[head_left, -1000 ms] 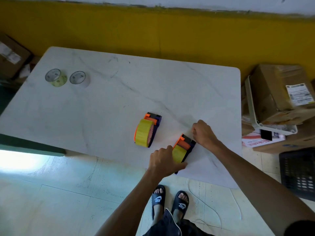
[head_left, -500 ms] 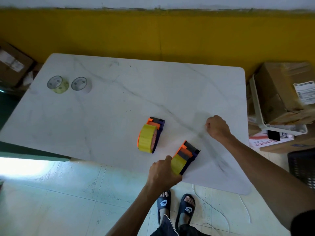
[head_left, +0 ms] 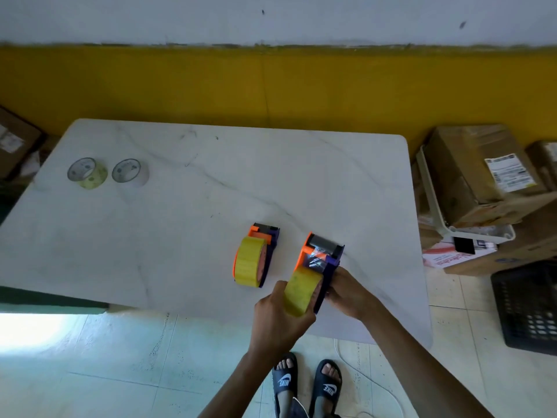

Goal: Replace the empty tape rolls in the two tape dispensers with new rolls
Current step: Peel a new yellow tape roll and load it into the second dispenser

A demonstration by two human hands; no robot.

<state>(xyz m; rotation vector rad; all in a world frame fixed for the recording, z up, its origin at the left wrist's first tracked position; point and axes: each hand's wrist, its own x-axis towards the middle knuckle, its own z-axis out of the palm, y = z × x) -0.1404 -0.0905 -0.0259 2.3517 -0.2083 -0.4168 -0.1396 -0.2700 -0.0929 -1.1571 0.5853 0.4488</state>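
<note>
Two orange and purple tape dispensers, each with a full yellow roll, are near the front of the white marble table (head_left: 180, 236). The left dispenser (head_left: 254, 257) lies untouched on the table. I hold the right dispenser (head_left: 316, 273) between both hands above the table's front edge, its cutter end pointing away from me. My left hand (head_left: 278, 319) wraps around its yellow roll. My right hand (head_left: 346, 292) grips its purple side. Two nearly empty tape rolls (head_left: 87, 173) (head_left: 129, 172) lie flat at the table's far left.
Cardboard boxes (head_left: 482, 176) and a white tray (head_left: 437, 212) are stacked to the right of the table. A black crate (head_left: 527, 306) sits on the floor at the right. Another box (head_left: 15, 140) is at the far left. My sandalled feet stand at the table's front edge.
My right hand came back from the table surface and took hold of the right dispenser's side. The dispenser is now lifted and turned with its cutter end facing away.
</note>
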